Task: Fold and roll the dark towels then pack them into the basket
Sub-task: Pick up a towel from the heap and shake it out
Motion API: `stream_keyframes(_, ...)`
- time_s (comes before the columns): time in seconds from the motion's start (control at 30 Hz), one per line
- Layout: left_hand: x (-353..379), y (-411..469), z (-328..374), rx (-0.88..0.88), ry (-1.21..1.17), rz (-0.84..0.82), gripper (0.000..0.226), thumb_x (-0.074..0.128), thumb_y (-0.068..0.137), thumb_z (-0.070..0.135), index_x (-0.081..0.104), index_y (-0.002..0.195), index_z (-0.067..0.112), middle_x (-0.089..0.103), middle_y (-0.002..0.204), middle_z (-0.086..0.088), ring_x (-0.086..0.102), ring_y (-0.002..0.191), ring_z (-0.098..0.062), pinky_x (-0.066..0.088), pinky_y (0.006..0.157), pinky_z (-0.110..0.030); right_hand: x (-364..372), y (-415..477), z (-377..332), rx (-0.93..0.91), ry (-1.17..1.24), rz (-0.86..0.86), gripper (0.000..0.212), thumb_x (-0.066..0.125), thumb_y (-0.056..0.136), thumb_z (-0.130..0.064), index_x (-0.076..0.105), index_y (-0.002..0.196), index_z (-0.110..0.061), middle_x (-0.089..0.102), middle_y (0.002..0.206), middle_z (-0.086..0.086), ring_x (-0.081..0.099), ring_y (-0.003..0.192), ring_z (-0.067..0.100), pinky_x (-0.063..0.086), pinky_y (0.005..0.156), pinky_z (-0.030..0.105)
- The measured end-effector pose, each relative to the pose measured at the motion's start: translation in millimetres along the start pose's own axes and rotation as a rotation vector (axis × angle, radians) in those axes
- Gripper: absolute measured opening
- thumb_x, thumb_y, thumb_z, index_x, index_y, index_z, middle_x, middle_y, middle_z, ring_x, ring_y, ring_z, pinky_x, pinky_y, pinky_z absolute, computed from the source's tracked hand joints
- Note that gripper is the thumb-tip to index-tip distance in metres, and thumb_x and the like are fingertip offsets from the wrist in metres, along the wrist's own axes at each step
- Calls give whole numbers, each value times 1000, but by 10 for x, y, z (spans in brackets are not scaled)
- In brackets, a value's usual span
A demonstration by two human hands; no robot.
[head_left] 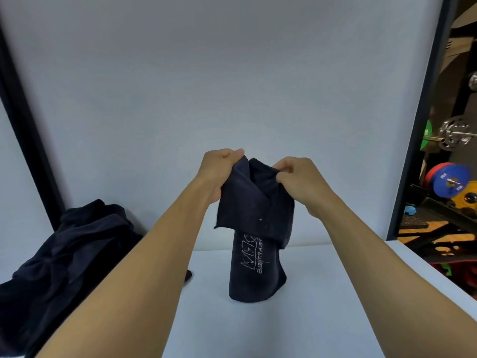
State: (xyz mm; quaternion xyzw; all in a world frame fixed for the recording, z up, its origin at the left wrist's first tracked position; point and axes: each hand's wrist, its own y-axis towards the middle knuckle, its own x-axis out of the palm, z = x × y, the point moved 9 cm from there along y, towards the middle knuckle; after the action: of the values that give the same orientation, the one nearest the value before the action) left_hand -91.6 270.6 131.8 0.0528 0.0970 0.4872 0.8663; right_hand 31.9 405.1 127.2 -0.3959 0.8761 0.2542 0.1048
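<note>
While both hands are raised together at the centre of the frame, the dark navy terry towel with pale stitched lettering (258,257) hangs from them in a narrow upright column, and its lower end touches the white tabletop (322,319) just below. The left hand (219,174) has its fingers curled round the upper left edge of the cloth. The right hand (300,180) pinches the upper right corner between thumb and bent fingers, so each hand grips its own side of the same top end. A shorter flap is doubled over and hangs down the side facing the camera, covering the upper part of the column and stopping just above the lettering. What matters for the coming move is that the towel's long axis runs straight down from the grip to the table. The whole free length lies below the hands, and neither hand is nearer to it than the other. To my mind the fold is only part made, and the cloth would have to be lowered along that axis onto the table before it could be rolled. A loose heap of more dark navy towels (64,254) lies at the lower left of the frame, well apart from the held one. No basket shows anywhere. Coloured weight plates on a rack (449,182) stand at the right edge, beyond a dark frame post.
</note>
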Motion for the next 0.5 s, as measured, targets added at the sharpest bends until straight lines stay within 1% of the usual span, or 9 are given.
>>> stream_keyframes(0.07, -79, -19, 69, 21, 75, -53, 29, 70, 88, 32, 69, 85, 3, 69, 77, -7, 65, 72, -19, 55, 66, -28, -155, 33, 150, 47, -204, 89, 27, 46, 88, -5, 64, 104, -18, 65, 100, 2, 60, 85, 18, 47, 69, 28)
stream_keyframes(0.13, -124, -35, 172, 73, 220, -102, 27, 73, 86, 29, 73, 85, 2, 74, 81, -7, 69, 76, -19, 57, 71, -31, -244, 44, 323, 125, -538, 54, 34, 45, 89, -6, 57, 118, -18, 59, 111, 4, 55, 92, 23, 44, 74, 30)
stream_keyframes(0.17, -123, -46, 226, 107, 294, -129, 23, 74, 85, 28, 75, 84, 5, 74, 81, -7, 70, 75, -18, 57, 72, -32, -217, 41, 352, 113, -644, 10, 40, 48, 89, -7, 53, 126, -19, 57, 120, 5, 54, 99, 24, 42, 78, 29)
stream_keyframes(0.2, -92, -58, 278, 143, 362, -162, 20, 75, 84, 27, 75, 81, 7, 75, 81, -7, 70, 74, -17, 57, 71, -32, -121, 26, 283, 30, -645, -35, 48, 54, 87, -9, 49, 133, -22, 54, 129, 2, 53, 110, 21, 41, 84, 27)
stream_keyframes(0.23, -34, -74, 322, 174, 412, -200, 17, 76, 83, 26, 76, 79, 9, 75, 81, -9, 69, 72, -17, 58, 71, -32, 20, -7, 125, -93, -543, -89, 59, 62, 84, -13, 44, 138, -27, 50, 135, -3, 50, 119, 14, 39, 89, 25)
stream_keyframes(0.3, 116, -117, 375, 210, 448, -271, 15, 78, 79, 25, 76, 76, 10, 74, 84, -12, 69, 70, -18, 57, 71, -33, 274, -92, -238, -239, -224, -197, 71, 74, 78, -17, 43, 139, -34, 52, 133, -13, 49, 119, 2, 40, 93, 21)
stream_keyframes(0.37, 209, -154, 402, 227, 409, -309, 21, 81, 76, 23, 72, 76, 4, 73, 84, -16, 67, 69, -17, 57, 71, -33, 400, -87, -404, -233, -68, -243, 55, 76, 77, -16, 55, 127, -29, 65, 116, -8, 62, 105, 6, 51, 88, 23)
stream_keyframes(0.47, 147, -140, 307, 162, 372, -358, 29, 86, 69, 19, 68, 88, 5, 71, 78, -12, 69, 70, -17, 58, 67, -29, 337, 25, -395, -186, -84, -171, 12, 66, 87, -19, 71, 97, -18, 71, 95, 7, 67, 90, 21, 54, 82, 35)
stream_keyframes(0.5, 101, -126, 222, 125, 435, -379, 31, 87, 68, 17, 68, 91, 6, 73, 81, -10, 71, 74, -19, 59, 70, -31, 308, 65, -351, -170, -88, -149, 11, 63, 88, -21, 72, 90, -16, 71, 91, 8, 67, 86, 24, 54, 78, 36)
